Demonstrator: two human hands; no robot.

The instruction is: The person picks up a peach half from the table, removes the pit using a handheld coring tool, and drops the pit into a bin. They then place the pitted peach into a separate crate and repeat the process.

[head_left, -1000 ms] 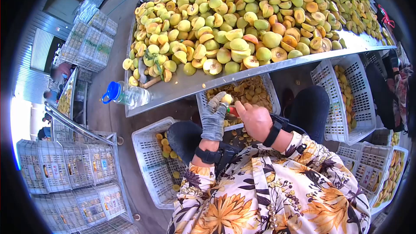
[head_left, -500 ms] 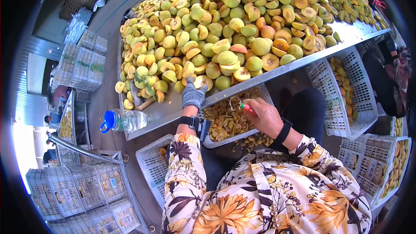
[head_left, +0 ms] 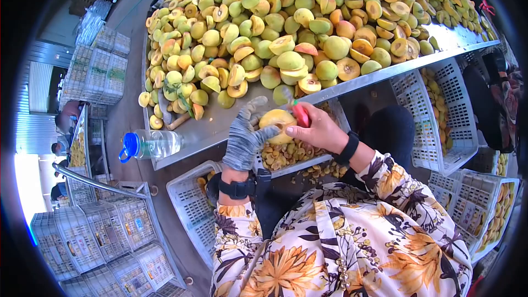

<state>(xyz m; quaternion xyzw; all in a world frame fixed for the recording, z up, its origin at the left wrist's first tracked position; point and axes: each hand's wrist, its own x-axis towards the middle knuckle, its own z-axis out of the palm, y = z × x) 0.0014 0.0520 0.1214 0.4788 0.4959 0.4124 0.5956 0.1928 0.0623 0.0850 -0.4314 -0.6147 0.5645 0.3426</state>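
My left hand (head_left: 246, 135), in a grey knit glove, holds a yellow peach half (head_left: 276, 119) over the table's near edge. Its cut side appears to face me, with the thumb across it. My right hand (head_left: 325, 131) is bare and wrapped round the red handle (head_left: 301, 115) of a small pitting tool. The tool's metal end points up and away, blurred, just beyond the peach half. The right thumb touches the fruit's side. Below both hands, a crate (head_left: 300, 169) holds scooped-out peach pits and scraps.
Halved peaches (head_left: 220, 38) are heaped on the metal table (head_left: 220, 124). A blue-capped water bottle (head_left: 157, 144) and a wooden-handled tool (head_left: 179, 121) lie at its left. White crates stand at right (head_left: 434, 154), by my left arm (head_left: 190, 198), and stacked at left (head_left: 104, 231).
My left hand has taken a peach half from the heap and drawn it back towards me. My right hand has moved left and up to meet it, turning the tool away.
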